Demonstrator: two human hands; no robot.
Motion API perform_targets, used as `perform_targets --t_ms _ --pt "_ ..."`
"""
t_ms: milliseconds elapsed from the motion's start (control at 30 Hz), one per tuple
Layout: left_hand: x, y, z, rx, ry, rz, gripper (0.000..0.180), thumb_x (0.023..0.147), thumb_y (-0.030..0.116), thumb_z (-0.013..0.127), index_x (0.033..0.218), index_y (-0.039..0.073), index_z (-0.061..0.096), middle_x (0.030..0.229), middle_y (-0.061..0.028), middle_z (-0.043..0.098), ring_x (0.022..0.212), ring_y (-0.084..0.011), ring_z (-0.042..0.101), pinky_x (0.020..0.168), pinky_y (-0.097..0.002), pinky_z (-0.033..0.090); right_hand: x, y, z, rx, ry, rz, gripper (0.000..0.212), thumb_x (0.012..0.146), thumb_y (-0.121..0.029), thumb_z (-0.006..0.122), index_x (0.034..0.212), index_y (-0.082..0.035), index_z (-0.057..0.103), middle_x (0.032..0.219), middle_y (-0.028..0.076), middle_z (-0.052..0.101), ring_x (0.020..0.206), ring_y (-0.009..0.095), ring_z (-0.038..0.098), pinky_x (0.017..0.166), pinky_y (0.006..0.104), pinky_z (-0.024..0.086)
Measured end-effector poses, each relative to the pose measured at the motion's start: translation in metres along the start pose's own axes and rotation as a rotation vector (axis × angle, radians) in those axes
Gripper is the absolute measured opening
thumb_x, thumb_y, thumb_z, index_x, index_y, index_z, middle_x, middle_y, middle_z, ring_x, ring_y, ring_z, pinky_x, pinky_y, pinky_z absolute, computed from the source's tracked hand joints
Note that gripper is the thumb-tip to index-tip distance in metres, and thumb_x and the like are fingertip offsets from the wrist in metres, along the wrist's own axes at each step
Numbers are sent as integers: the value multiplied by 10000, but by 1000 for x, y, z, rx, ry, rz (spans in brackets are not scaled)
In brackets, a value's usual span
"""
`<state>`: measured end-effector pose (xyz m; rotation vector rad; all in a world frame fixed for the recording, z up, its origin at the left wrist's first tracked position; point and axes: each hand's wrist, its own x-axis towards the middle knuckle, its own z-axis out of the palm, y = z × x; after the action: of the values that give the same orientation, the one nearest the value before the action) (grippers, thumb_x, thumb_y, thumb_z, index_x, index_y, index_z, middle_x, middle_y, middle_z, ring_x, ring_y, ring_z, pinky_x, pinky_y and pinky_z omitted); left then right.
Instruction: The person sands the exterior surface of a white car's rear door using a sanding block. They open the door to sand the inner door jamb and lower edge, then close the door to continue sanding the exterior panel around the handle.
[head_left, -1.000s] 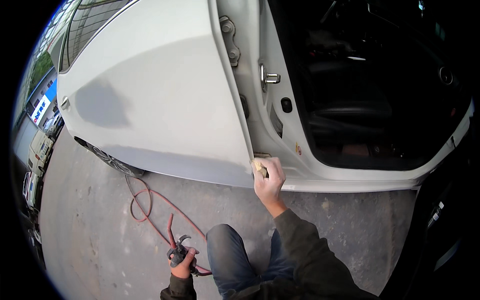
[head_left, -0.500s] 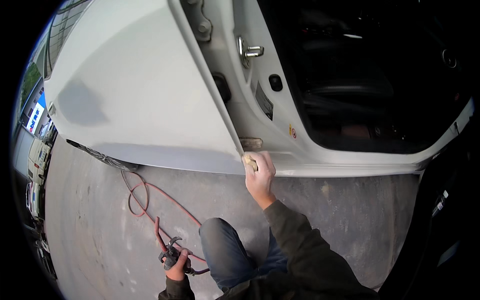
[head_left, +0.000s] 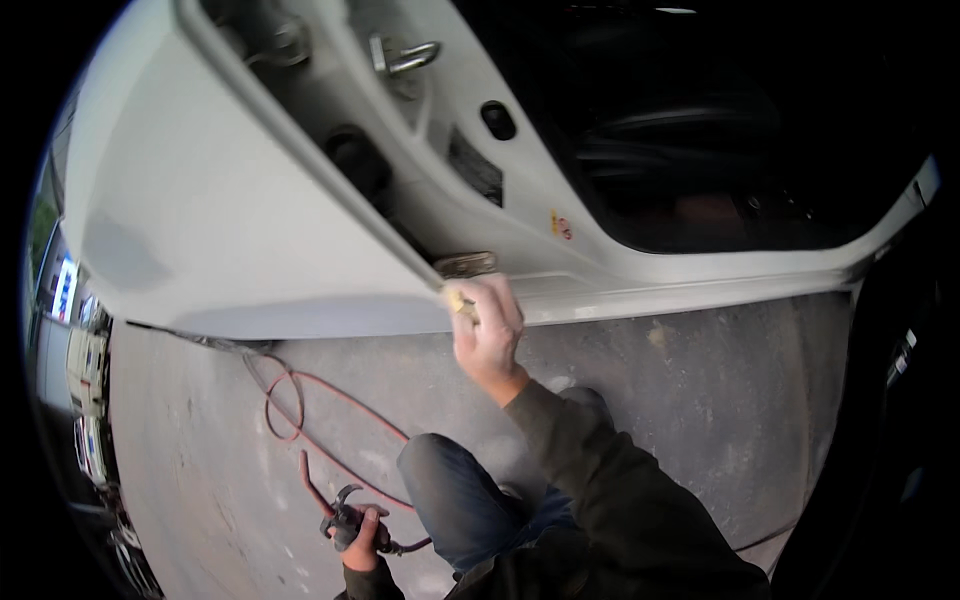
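The rear edge of a white car door stands away from the body. At its lower corner is my right hand, fingers closed around a small yellowish piece, perhaps folded sandpaper or a pad. Pale dust coats those fingers. They meet or nearly meet the corner; actual contact is hard to tell. A band along the door's lower edge and a patch further left look dull grey. Low on the left, my left hand grips a dark air blow gun with a bent reddish tube rising from it.
A red hose loops over the grey concrete floor beside my knee. Right of the door are the metal latch striker, the white sill and the dark car interior. Parked vehicles line the far left.
The view has shifted and tilted, so the gap behind the door edge looks wider. My right hand stays at the door's lower corner; my left hand still holds the blow gun.
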<state>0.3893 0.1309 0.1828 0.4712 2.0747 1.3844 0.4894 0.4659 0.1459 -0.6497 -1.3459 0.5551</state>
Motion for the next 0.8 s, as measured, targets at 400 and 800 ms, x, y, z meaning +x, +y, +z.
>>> perform_targets --t_ms 400,800 --pt "-2 2 1 -32 -4 -14 215 897 164 645 830 -32 589 570 -69 542 432 -128 479 434 -267 400 -95 71 -10 -103 -30 260 214 767 47 688 953 -58 666 843 106 604 756 289 629 650 374 501" --pt "-9 17 9 -39 15 -19 215 895 152 650 837 -40 575 601 -81 558 429 -132 479 414 -266 392 -147 75 -16 -57 57 853 201 798 -156 745 887 1 655 824 143 654 739 300 626 681 375 482"
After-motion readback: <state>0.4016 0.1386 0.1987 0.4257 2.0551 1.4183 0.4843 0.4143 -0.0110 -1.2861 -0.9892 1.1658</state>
